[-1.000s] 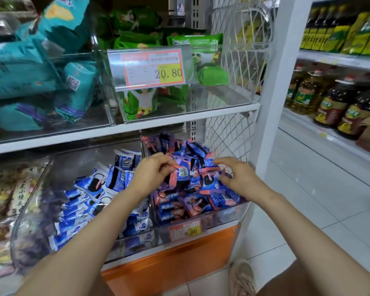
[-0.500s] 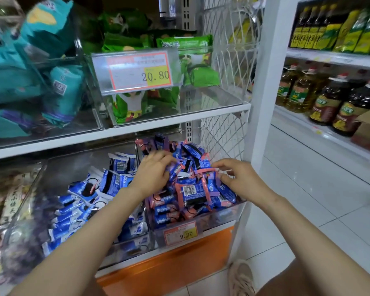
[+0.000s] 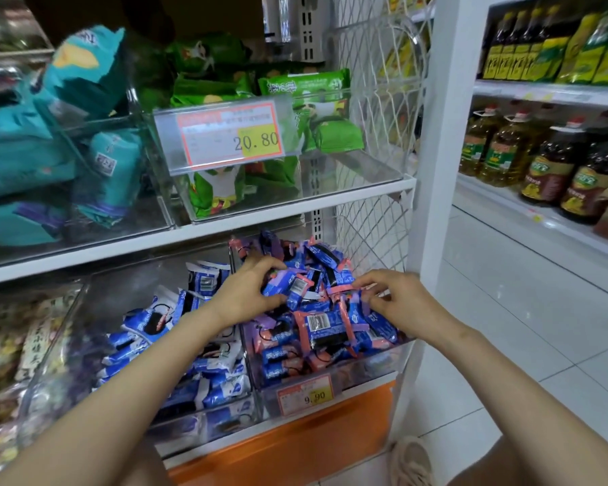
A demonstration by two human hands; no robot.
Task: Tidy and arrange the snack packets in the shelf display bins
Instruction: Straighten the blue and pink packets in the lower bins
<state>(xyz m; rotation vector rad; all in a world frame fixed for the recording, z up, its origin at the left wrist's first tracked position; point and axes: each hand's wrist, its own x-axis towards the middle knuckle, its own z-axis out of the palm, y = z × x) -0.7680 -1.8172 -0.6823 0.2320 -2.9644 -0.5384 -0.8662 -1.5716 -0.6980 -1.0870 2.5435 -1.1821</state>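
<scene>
Left hand (image 3: 250, 292) grips one blue-and-pink foil snack packet (image 3: 290, 287); right hand (image 3: 401, 303) pinches a neighbouring packet (image 3: 343, 292) (so it seems), both atop the clear plastic bin (image 3: 365, 371) heap. Straightening looks midway; next, lay them flat.

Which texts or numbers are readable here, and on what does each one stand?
"20.80": upper price tag, before the green packets.
"9.90": lower price tag, below the blue-and-pink packets.
All packet print, the oil bottles and the small tag print: too blurred to read.
</scene>
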